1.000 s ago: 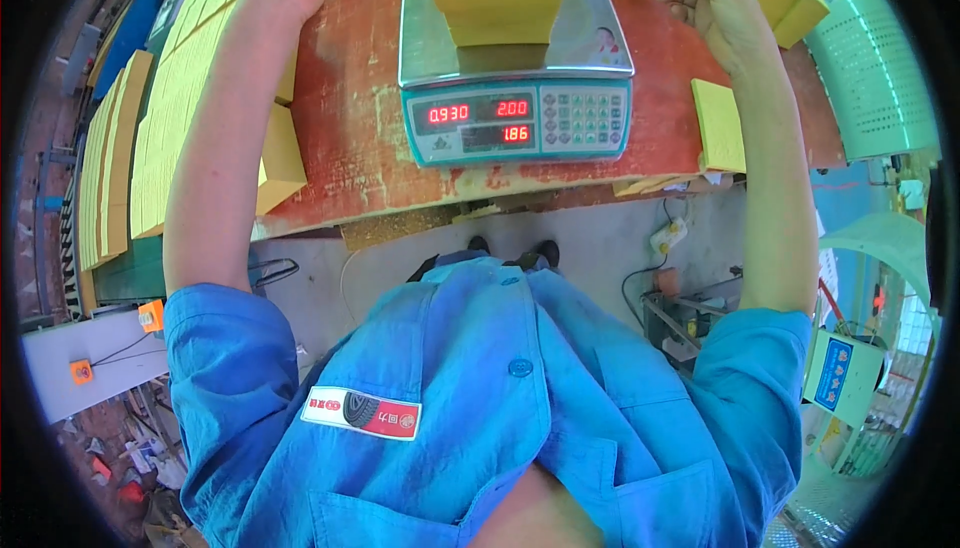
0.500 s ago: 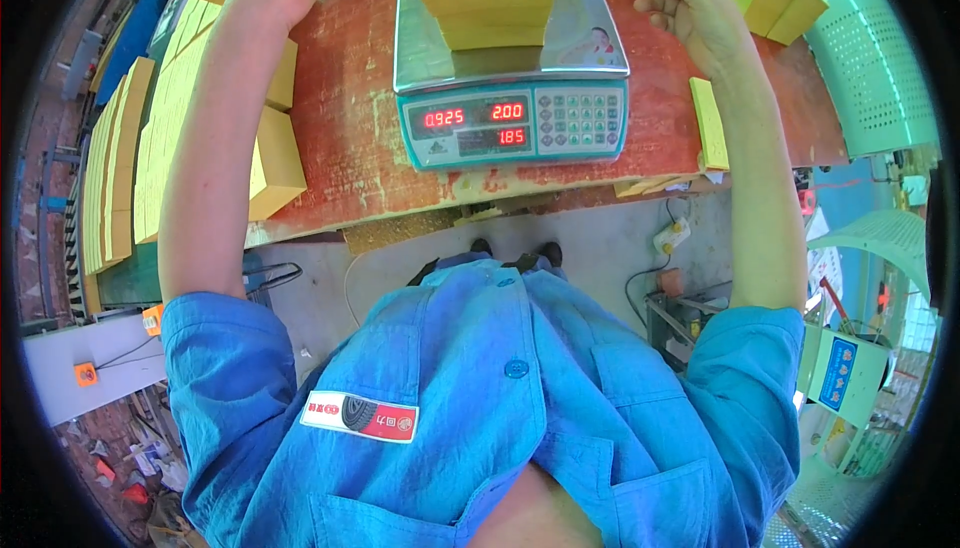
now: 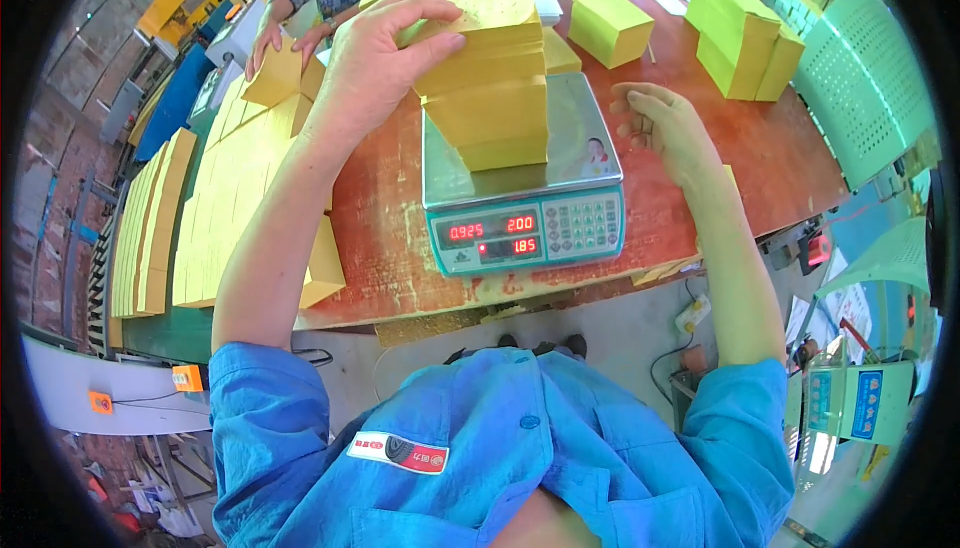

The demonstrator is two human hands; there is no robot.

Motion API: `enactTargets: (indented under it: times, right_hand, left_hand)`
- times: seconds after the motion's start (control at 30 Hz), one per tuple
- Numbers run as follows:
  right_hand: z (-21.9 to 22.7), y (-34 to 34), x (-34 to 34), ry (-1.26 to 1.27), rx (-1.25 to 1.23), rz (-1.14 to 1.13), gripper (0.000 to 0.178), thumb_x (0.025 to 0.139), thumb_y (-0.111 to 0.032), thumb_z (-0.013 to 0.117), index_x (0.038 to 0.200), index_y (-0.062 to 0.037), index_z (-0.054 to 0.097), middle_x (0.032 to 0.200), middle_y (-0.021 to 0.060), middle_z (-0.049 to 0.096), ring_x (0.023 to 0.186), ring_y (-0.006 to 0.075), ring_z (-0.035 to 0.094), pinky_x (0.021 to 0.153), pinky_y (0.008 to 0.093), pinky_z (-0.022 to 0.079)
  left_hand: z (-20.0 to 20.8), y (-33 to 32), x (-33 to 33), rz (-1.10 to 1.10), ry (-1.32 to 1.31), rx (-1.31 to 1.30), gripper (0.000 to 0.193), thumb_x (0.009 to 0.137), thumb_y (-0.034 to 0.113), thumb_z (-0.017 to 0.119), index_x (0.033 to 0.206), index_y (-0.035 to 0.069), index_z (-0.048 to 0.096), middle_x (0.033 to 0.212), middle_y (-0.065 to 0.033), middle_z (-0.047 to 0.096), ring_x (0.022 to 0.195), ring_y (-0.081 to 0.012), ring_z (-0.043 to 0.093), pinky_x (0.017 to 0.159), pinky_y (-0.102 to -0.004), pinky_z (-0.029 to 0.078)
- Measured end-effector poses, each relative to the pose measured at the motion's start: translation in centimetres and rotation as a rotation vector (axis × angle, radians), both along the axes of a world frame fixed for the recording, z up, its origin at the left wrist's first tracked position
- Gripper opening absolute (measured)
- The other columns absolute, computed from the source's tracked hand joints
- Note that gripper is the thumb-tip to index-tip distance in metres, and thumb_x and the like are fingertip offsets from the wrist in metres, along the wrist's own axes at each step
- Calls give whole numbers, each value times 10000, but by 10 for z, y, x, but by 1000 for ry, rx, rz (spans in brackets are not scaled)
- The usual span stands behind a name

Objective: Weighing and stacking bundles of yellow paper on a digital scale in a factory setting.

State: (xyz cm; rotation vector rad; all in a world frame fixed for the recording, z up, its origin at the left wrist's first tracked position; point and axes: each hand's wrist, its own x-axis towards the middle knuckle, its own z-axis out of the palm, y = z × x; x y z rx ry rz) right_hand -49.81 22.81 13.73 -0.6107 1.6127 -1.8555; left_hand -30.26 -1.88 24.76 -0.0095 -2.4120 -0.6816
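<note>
A tall stack of yellow paper point(image 3: 490, 98), bundles piled in layers, stands on the metal pan of a teal digital scale point(image 3: 590, 210) with lit red digits. At the upper left corner of this stack, my left hand point(image 3: 375, 58) has its thumb on the side and its fingertips along the top edge. My right hand point(image 3: 665, 128) hovers just off the scale's right side, fingers loosely bent and apart, nothing in them. Its fingers partly hide one another.
Rows of yellow paper bundles point(image 3: 225, 223) fill the left. More blocks stand on the red table point(image 3: 385, 248), including a single block point(image 3: 612, 30) and a cluster point(image 3: 740, 43) at the far right. Another person's hand point(image 3: 265, 40) touches a bundle at far left.
My left hand has come onto the top corner of the stack. The right hand stays apart, beside the scale. The view has tilted up, showing more of the table's far side and another person.
</note>
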Motion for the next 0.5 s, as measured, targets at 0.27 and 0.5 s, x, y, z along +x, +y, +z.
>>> enactTargets:
  times: [0.27, 0.5]
  right_hand:
    - [-4, 19, 3, -11, -26, 9, 269, 944, -164, 539, 1141, -1, 623, 952, 60, 670, 733, 119, 604, 654, 265, 488]
    - [31, 39, 34, -247, -492, 296, 651, 987, -533, 373, 1341, 9, 446, 1227, 175, 595, 999, 318, 638, 814, 425, 526]
  left_hand:
    - [8, 2, -9, 97, 82, -115, 154, 884, 94, 644, 1000, -2, 675, 979, -42, 674, 934, -120, 611, 863, -251, 454]
    - [23, 80, -42, -5, 556, -266, 107, 810, 131, 702, 850, 34, 683, 912, -51, 680, 885, -206, 640, 858, -343, 472]
